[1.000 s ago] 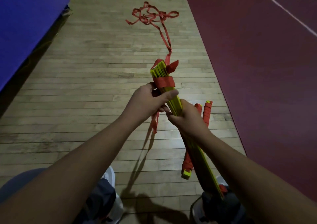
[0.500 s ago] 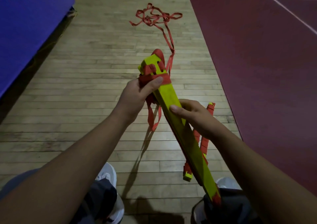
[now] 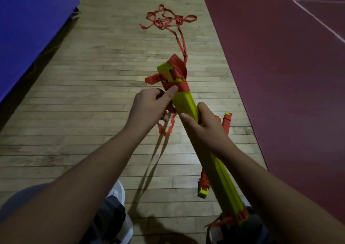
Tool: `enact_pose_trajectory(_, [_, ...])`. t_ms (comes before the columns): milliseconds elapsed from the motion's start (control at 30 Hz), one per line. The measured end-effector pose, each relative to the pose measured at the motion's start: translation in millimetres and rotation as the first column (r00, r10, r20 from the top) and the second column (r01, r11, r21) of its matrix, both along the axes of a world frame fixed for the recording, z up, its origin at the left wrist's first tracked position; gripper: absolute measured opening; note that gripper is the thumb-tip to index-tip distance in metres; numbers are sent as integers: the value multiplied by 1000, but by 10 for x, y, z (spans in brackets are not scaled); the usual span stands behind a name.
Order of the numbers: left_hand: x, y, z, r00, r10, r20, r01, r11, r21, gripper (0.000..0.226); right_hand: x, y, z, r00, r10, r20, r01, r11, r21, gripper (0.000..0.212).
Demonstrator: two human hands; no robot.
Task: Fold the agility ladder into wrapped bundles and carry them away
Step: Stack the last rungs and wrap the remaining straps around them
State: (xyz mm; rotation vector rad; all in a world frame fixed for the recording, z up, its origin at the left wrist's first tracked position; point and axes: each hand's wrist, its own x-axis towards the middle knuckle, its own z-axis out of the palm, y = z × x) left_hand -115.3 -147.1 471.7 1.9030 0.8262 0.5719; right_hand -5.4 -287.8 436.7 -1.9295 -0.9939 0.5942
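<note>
Clasping the yellow rung stack (image 3: 187, 104) mid-length with the right hand (image 3: 204, 131), steadying it; pinching the red strap (image 3: 182, 87) against its far end with the left hand (image 3: 149, 109) to tension the wrap; leaving the slack tangled on the far floor (image 3: 93, 116).

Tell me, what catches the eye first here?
The bright yellow stack of plastic ladder rungs in mid-frame, gripped by the right hand while the left hand holds the red webbing strap wrapped round its top. Beyond it, the strap's loose tangle sprawls on the pale wooden floor, between a blue mat and dark red court.
</note>
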Motion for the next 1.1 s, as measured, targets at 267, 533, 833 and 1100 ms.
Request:
enact_pose_trajectory(267, [33,-215,-44,979,154,133,-133,979,-152,42,-207,40,-16,942,35,335,-10,997,-76,32])
enact_pose_trajectory(533, [-41,-77,40,935,163,316,-34,925,-377,37,-46,-75,112,994,52,-101,-38,989,143,16])
enact_pose_trajectory(833, [-97,32,93,884,28,467,228,845,-483,29,187,-177,133,769,220,-600,-187,975,118,42])
enact_pose_trajectory(1100, [-82,113,71,978,-45,202,105,950,-294,51,71,-115,109,830,46,-555,36,990,136,23])
